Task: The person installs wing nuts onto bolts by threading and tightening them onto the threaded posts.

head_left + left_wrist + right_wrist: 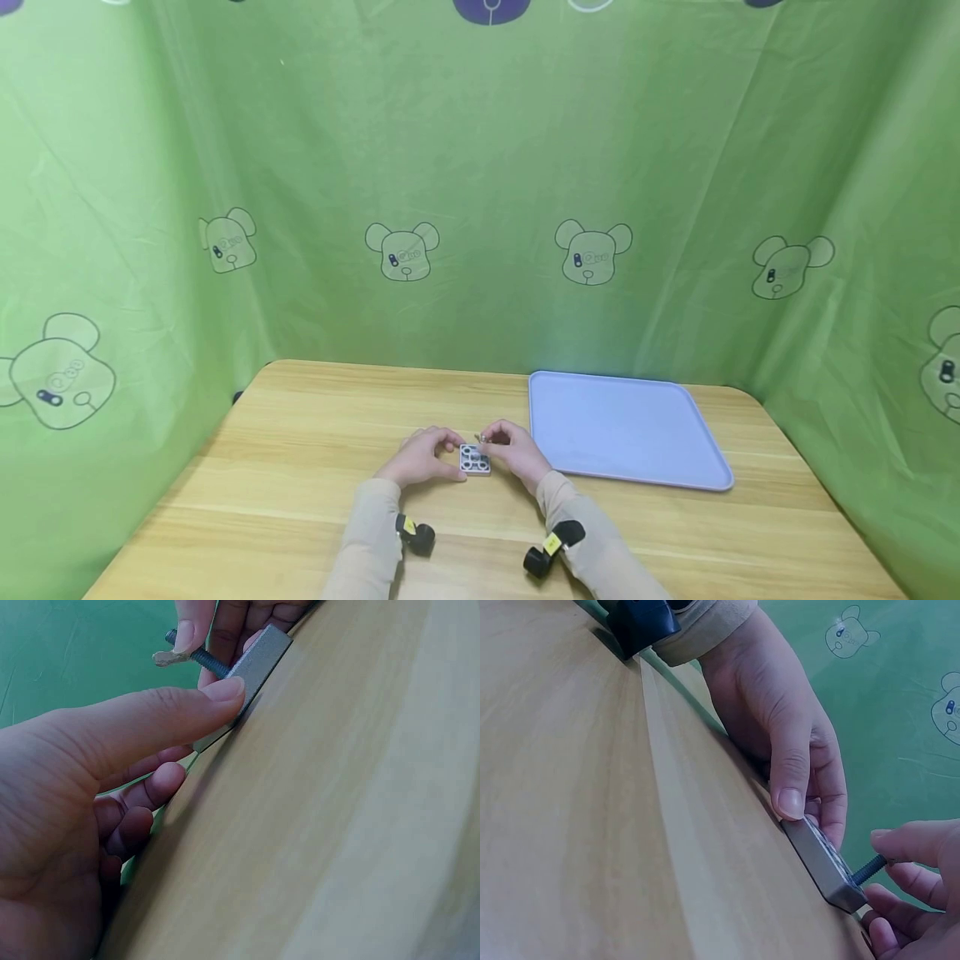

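A small square grey metal block point(472, 459) with ring-edged holes lies flat on the wooden table. My left hand point(418, 458) grips its left side, with the thumb along the near edge and the fingers behind. From the block's right part rises a threaded bolt point(212, 663), tilted in the left wrist view. A silver wing nut point(164, 658) sits near the bolt's upper end. My right hand point(517, 454) pinches the wing nut between thumb and fingers, its other fingers curled by the block's far right corner. In the right wrist view, fingertips cover most of the nut.
A pale blue rectangular tray point(630, 429) lies at the back right of the wooden table point(300, 500), just beyond my right hand. Green curtains point(480, 150) with bear-head prints hang behind and on both sides. A black wrist camera point(417, 537) is strapped to each sleeve.
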The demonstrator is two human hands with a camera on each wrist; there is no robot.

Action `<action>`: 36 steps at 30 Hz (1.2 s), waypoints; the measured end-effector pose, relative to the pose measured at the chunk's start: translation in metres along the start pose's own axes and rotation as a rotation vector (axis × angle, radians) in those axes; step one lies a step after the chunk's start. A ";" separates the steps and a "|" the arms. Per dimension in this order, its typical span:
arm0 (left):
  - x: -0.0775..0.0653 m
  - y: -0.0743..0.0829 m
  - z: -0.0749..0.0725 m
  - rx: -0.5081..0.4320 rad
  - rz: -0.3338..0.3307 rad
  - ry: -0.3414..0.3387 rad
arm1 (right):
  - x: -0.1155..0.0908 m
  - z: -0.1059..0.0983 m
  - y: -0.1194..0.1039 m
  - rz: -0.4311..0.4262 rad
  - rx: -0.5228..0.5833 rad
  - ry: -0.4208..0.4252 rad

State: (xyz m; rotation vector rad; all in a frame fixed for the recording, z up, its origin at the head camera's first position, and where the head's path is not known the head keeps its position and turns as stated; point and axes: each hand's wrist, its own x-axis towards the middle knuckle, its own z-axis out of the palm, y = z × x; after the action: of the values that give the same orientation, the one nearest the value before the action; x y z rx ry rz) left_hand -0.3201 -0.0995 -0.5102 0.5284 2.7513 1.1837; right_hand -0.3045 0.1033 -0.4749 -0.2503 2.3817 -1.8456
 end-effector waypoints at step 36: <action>0.000 0.000 0.001 0.007 -0.007 0.002 | 0.004 -0.001 0.006 -0.029 -0.015 -0.045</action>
State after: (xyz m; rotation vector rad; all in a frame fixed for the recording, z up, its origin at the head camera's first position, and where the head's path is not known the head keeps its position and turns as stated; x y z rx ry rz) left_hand -0.3202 -0.0988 -0.5106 0.5182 2.7579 1.1741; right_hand -0.3089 0.1051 -0.4804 -0.3255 2.3749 -1.8149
